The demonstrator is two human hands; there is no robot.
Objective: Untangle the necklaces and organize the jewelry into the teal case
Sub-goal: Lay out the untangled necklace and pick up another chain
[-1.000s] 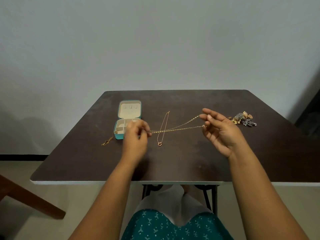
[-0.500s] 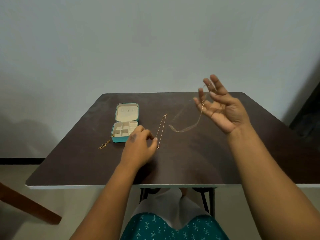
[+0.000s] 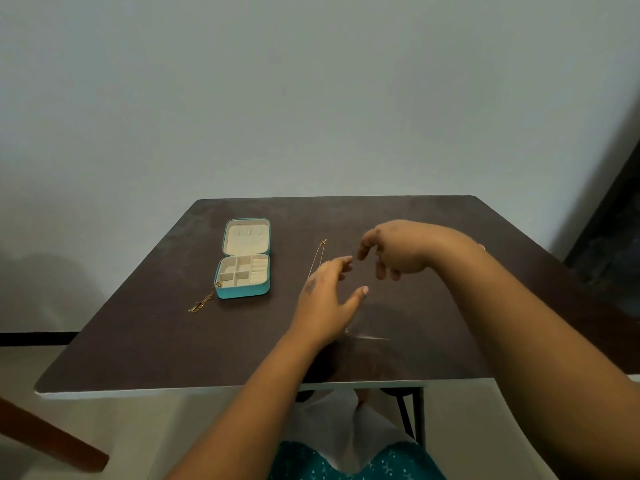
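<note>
1. The teal case (image 3: 242, 271) lies open on the left half of the dark surface (image 3: 138, 327), its long axis running away from the person: cream lid flat at the far end, tray of small compartments at the near end.
2. A thin gold necklace (image 3: 319, 254) lies stretched on the surface to the right of the case, its length also pointing away from the person; its near end is hidden behind the left hand.
3. A short gold chain (image 3: 201, 303) trails off the case's near left corner, slanting toward the near left.
4. The left hand (image 3: 329, 299) hovers over the middle of the surface, its grip wide, fingers and thumb spread, nothing visibly held.
5. The right hand (image 3: 398, 252) hangs just beyond it, palm down, fingers loosely drooping; it is blurred, and I cannot tell whether any chain is in its grip.
6. No writing can be read anywhere.
</note>
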